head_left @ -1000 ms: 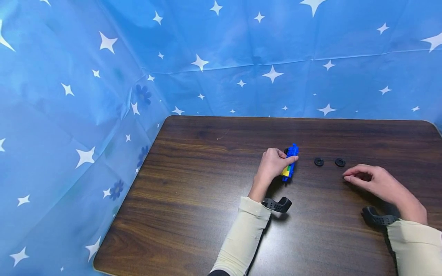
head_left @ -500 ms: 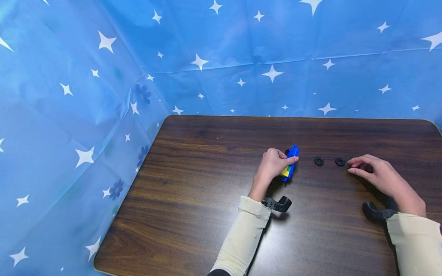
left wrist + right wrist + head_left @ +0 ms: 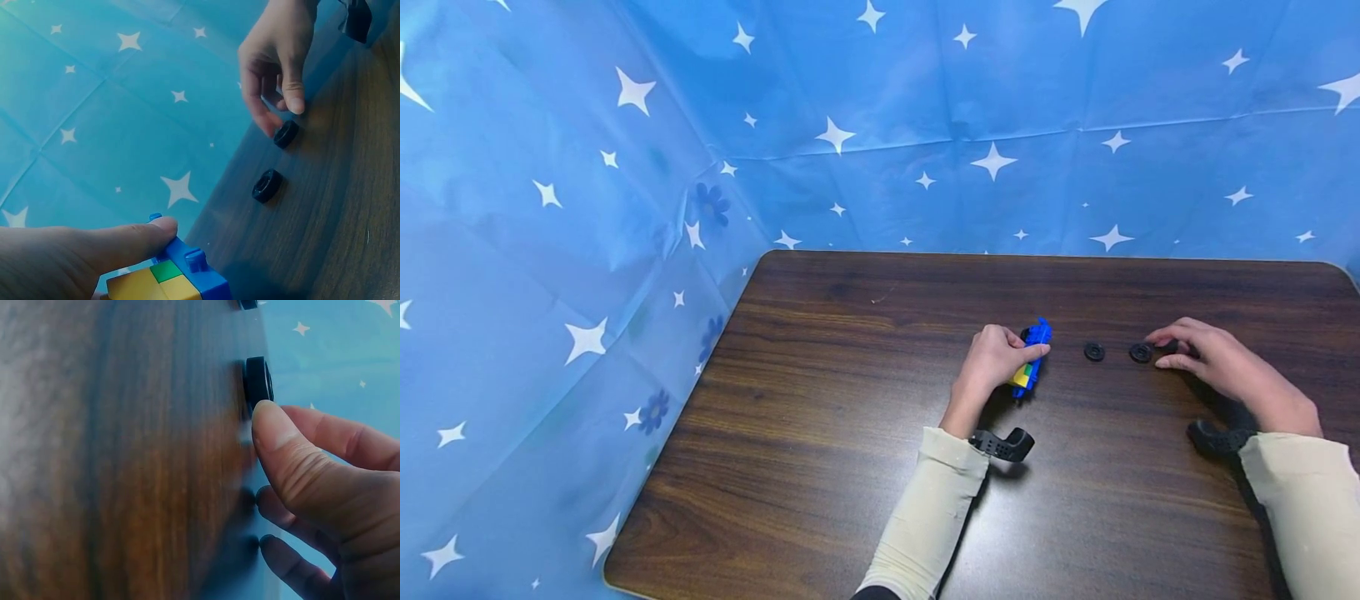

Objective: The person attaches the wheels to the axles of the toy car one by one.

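In the head view, the left hand (image 3: 996,358) grips a toy piece (image 3: 1037,336) of blue, yellow and green bricks, its thumb laid across the blue side. To the right of it, an inner wheel (image 3: 1094,352) and an outer wheel (image 3: 1140,353), both black, lie apart on the dark wood-grain worktop (image 3: 820,400). The right hand (image 3: 1225,362) is at the outer wheel, thumb and forefinger parted, not closed round it. A blue sheet (image 3: 910,100) with white stars hangs behind.

In the left wrist view, the left thumb presses the blue part, near green and yellow bricks; farther off, the right forefinger reaches the outer wheel.

In the right wrist view, the thumb tip overlaps the outer wheel's lower end; I cannot tell whether it touches.
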Motion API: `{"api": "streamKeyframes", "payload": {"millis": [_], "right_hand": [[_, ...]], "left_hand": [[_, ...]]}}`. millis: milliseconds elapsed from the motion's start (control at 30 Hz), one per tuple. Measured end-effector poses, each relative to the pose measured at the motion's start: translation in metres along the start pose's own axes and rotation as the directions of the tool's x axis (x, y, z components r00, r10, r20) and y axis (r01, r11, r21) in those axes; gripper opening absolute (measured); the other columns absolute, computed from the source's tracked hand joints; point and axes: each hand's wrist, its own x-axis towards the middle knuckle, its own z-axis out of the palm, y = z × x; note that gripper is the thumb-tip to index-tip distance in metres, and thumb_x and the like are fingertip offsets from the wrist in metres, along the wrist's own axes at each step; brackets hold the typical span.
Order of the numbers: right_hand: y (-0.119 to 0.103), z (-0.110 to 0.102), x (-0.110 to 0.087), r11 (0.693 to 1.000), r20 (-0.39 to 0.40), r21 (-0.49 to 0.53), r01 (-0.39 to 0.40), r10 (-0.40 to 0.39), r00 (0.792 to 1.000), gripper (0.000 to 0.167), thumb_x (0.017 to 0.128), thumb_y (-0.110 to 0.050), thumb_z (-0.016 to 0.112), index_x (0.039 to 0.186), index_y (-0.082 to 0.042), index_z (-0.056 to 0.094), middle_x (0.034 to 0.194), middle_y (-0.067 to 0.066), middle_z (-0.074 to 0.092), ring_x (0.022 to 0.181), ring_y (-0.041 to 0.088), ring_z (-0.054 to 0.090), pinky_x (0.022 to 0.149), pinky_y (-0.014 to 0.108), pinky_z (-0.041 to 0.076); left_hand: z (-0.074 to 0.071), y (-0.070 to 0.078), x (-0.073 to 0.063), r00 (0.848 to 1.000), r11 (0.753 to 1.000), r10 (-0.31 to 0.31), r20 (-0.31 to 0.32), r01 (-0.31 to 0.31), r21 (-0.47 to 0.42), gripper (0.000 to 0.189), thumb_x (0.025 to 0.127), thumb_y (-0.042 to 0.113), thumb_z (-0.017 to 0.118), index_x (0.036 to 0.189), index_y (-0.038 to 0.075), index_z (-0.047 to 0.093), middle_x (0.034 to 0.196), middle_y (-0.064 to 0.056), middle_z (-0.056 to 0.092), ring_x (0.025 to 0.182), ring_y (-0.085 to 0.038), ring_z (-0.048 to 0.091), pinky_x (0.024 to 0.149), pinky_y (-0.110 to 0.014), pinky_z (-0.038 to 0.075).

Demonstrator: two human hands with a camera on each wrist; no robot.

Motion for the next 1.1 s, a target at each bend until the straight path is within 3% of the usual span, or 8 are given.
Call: {"api": "streamKeyframes", "payload": {"millis": [133,367,733,1100], "right_hand": [[0.0009,0.0001,0.0022,1.000,-0.002,0.007,0.029,-0.029,1.000,0.031,0.088,-0.004,0.080,0.118,-0.004,0.073,0.109,0.012,0.068,0.078,0.000,0.046,0.065,0.028,0.044],[-0.0012,-0.0012,0.0077,1.000,0.065,0.012,0.007,-0.008,0.998,0.030,0.090,-0.007,0.079,0.119,-0.005,0.074,0.113,0.013,0.068,0.083,0.006,0.052,0.069,0.030,0.047],[-0.0026,0.0009,0.0102,1.000,0.069,-0.002,0.016,-0.016,0.997,0.025,0.090,-0.008,0.079,0.115,-0.005,0.075,0.109,0.011,0.066,0.084,0.009,0.055,0.068,0.030,0.048],[-0.0056,0.0022,0.0064,1.000,0.018,0.008,0.024,-0.024,1.000,0.024,0.090,-0.008,0.079,0.113,-0.004,0.075,0.105,0.009,0.069,0.078,0.002,0.048,0.065,0.027,0.043]], "left_hand": [[0.0009,-0.0003,0.0007,1.000,1.000,-0.003,0.005,0.003,0.002,0.057,0.091,0.041,0.081,0.052,0.017,0.047,0.048,0.007,0.044,0.043,-0.007,0.042,0.043,-0.020,0.033],[0.0012,-0.0013,-0.0011,1.000,1.000,-0.002,0.025,0.002,-0.011,0.060,0.092,0.040,0.081,0.050,0.017,0.044,0.046,0.007,0.042,0.042,-0.008,0.041,0.042,-0.021,0.031],[0.0018,-0.0011,-0.0011,0.999,1.000,0.002,0.034,-0.002,-0.018,0.060,0.092,0.039,0.081,0.050,0.017,0.044,0.045,0.007,0.042,0.041,-0.008,0.040,0.042,-0.021,0.031],[0.0009,-0.0013,-0.0004,0.999,1.000,0.001,0.036,0.000,-0.020,0.061,0.092,0.040,0.080,0.050,0.016,0.043,0.046,0.007,0.042,0.042,-0.009,0.041,0.042,-0.021,0.031]]}}
